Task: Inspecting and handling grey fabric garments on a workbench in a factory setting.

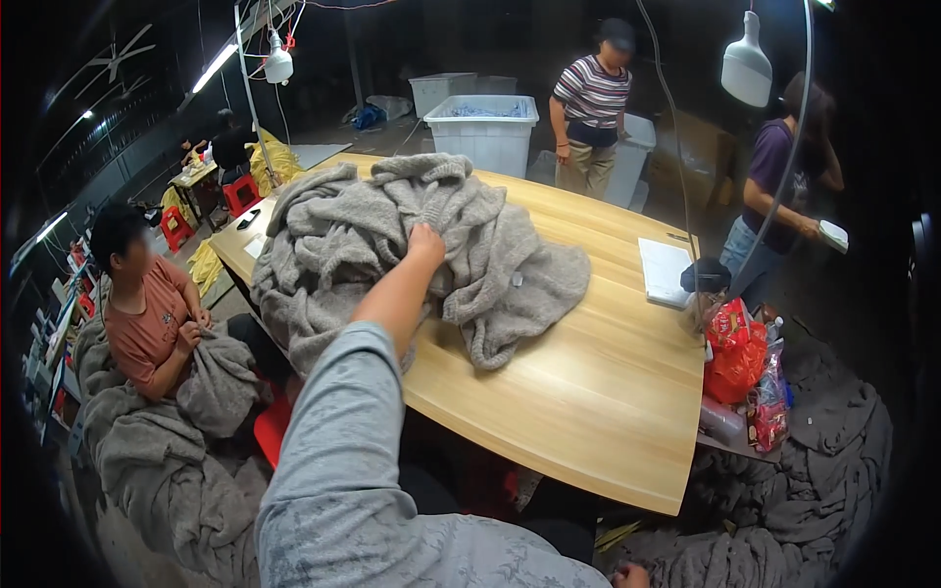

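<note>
Plainly the left hand (426,245) is the nearer: fingers curled onto the grey knit heap (490,257), which lies beneath it on the table (588,402), long axis running crosswise, spilling to both sides. The right hand (632,576) sits low, well apart, behind and rightward; can't tell its grip.

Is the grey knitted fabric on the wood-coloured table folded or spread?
Neither: the grey knitted fabric is heaped, shown by irregular, overlapping creases under the left hand.
</note>
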The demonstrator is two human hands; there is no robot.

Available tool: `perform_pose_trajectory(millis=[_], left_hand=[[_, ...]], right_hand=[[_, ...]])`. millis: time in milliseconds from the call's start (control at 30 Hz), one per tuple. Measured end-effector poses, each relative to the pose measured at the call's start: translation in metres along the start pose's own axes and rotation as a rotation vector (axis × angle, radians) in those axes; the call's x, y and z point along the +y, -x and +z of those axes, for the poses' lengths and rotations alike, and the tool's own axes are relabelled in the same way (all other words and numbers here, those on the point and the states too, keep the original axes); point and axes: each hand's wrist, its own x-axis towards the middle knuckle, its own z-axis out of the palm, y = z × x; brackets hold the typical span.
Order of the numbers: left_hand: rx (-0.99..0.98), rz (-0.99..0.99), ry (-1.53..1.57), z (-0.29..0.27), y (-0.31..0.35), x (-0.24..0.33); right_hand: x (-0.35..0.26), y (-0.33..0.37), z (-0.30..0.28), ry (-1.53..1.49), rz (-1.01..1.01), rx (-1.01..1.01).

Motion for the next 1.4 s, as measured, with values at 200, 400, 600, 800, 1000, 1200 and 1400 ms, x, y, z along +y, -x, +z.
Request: perform_pose_trajectory(millis=[200, 400, 600, 800, 1000, 1200, 1400], left_hand=[[0.407, 0.546, 0.588, -0.108, 0.099, 0.014], [0.311, 1.199, 0.895, -0.185, 0.251, 0.077], [0.133, 1.054, 1.106, -0.143, 0.262, 0.097], [-0.051, 0.86, 0.936, -0.064, 0.22, 0.084], [0.081, 1.04, 1.149, -0.123, 0.215, 0.079], [0.05, 1.275, 0.925, -0.198, 0.226, 0.094], [0.133, 1.093, 0.71, -0.249, 0.179, 0.114]], right_hand=[[-0.12, -0.032, -0.123, -0.36, -0.321, 0.531], [-0.273, -0.028, -0.154, -0.465, -1.07, 0.625], [-0.295, -0.024, -0.139, -0.541, -0.987, 0.279], [-0.203, 0.022, -0.175, -1.067, -0.693, 0.366], [-0.101, 0.039, -0.202, -1.39, -0.649, 0.922], [-0.025, 0.071, -0.229, -1.496, -0.523, 1.14], [-0.008, 0.059, -0.287, -1.207, -0.334, 1.412]])
